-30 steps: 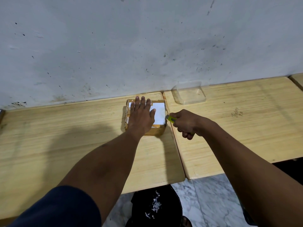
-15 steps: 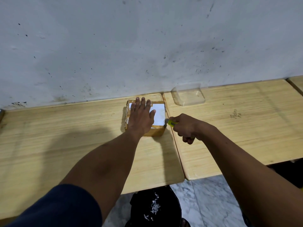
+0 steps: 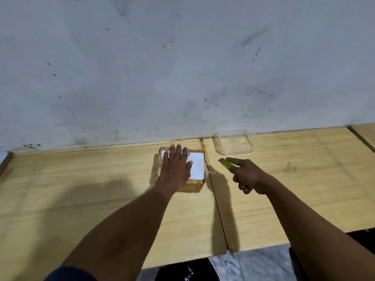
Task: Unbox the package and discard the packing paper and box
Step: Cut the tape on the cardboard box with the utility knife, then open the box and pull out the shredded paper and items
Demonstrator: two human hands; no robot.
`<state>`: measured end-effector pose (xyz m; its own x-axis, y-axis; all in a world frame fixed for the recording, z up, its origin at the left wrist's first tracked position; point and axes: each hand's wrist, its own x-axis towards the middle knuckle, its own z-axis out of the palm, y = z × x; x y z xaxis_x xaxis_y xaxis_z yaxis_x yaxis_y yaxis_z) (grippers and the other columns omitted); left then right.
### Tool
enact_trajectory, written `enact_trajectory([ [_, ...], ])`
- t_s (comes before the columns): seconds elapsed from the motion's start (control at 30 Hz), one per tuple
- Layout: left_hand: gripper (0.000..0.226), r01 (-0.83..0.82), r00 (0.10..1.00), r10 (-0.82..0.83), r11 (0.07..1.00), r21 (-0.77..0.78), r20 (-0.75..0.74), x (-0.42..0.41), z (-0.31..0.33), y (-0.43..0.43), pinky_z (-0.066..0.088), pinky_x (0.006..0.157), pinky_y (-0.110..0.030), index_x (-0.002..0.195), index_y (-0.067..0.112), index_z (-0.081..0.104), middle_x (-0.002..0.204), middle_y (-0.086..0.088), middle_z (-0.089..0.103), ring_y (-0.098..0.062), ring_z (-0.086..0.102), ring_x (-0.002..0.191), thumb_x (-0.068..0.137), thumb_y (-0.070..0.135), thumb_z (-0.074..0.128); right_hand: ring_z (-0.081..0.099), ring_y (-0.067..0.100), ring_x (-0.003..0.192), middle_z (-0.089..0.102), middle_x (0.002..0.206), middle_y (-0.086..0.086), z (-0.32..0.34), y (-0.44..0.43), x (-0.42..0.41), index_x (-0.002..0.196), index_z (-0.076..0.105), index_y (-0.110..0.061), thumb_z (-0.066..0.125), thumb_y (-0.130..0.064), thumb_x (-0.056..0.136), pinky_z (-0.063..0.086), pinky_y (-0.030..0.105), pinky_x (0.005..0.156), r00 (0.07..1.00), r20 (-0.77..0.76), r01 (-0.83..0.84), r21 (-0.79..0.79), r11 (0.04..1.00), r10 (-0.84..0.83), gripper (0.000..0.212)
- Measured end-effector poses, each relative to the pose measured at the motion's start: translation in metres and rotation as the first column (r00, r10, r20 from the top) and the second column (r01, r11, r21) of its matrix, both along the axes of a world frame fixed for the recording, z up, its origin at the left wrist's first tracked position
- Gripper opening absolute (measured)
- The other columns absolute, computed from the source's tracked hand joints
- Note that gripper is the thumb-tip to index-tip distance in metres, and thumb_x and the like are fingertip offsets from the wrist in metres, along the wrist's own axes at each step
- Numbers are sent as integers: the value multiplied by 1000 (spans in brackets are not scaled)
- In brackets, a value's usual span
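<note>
Head view, near to far: a black bin [image 3: 182, 273] sat below the table [image 3: 81, 199] edge, then the right hand [image 3: 248, 176] was closed around a yellow-green box cutter [image 3: 227, 163], held just right of the box and clear of it, while the left hand [image 3: 175, 168] lay flat and open on top of the cardboard box [image 3: 194, 186], which rested near the wall at the seam between two tabletops. Box looked small, light and fairly stiff, likely to slide unless pinned, so best gripped by its side walls; brown card, clear tape, white label [image 3: 197, 166] on top, with a clear plastic container [image 3: 233, 144] beyond.
</note>
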<state>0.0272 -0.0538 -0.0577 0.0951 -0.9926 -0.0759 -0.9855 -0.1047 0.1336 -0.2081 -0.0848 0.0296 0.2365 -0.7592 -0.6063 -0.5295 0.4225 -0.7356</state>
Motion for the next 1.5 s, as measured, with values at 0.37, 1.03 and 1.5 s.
enact_trajectory([
  [0.37,60,-108,981,108,994,8,-163,-26,-4,14,-9,122,-46,158,15,-1,166,-8,-12,-26,-18,151,106,37,18,36,17,50,46,92,12,-56,9,4,153,27,-37,42,-40,104,31,24,42,964,109,244,1,970,-243,51],
  [1.03,127,-39,983,56,994,103,-173,-27,6,16,-7,121,-54,157,12,-9,164,-11,-19,-30,-24,149,71,83,52,66,30,97,68,103,9,-106,9,-27,107,70,-20,67,-42,84,53,34,76,781,-611,11,-193,981,-129,32],
  [1.5,118,278,957,-277,960,2,-87,75,0,60,-5,120,-59,157,32,0,166,-3,-14,-25,-19,151,65,85,53,63,17,92,61,107,1,-73,13,77,133,59,-29,67,-20,90,54,38,86,938,-180,-345,-550,760,295,44],
])
